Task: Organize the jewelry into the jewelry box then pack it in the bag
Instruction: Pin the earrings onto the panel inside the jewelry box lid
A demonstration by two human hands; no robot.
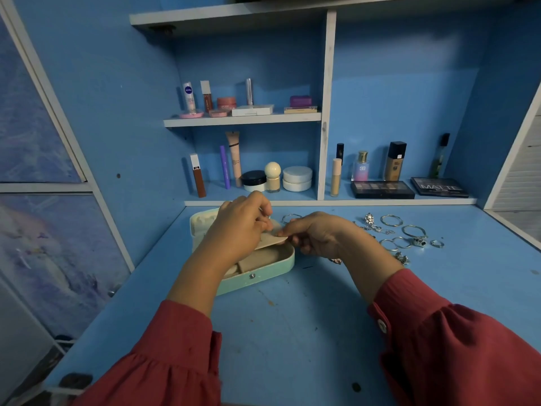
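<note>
Both hands (275, 230) pinch a thin beige flap (270, 240) over the open mint jewelry box (263, 271); looks floppy and light, so edge grip. Rings (409, 235) right: tiny, slippery.

A single head-worn wide-angle view looks forward and down from above the near edge of the blue desk (292, 332). It sits close over the desk, faces the shelves (243, 120) behind it, and takes in the desk's full width, bending straight edges.
</note>
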